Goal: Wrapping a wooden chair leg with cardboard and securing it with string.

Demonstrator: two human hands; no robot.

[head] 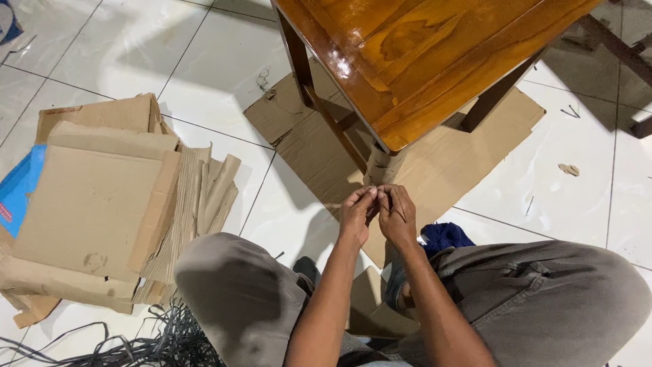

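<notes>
— What are the two hands doing?

— The left hand (pixel 357 212) and the right hand (pixel 396 216) are meeting just below the near corner of the wooden table (pixel 421 61), fingertips pressed together. They are pinching something thin between them, but it is too small to tell what it is.

— Where is that happening, exactly?

— Right at the foot of the table leg (pixel 380 165), which is wearing a cardboard wrap. The fingertips are touching or nearly touching the lower end of that wrap; I cannot tell which.

— What is lying under the table?

— A flat sheet of cardboard (pixel 468 160) is lying on the white tiled floor (pixel 543 197), and the wrapped leg is standing on it.

— And around the person?

— The person is sitting low in grey trousers (pixel 543 292), knees spread, forearms reaching out between them. A dark blue cloth (pixel 443 238) is lying just beside the right wrist. To the left, well apart from the hands, a pile of cardboard pieces (pixel 102 204) is lying, with something blue (pixel 20 187) sticking out from under its left edge. A tangle of black straps (pixel 149 343) is lying near the left knee.
</notes>
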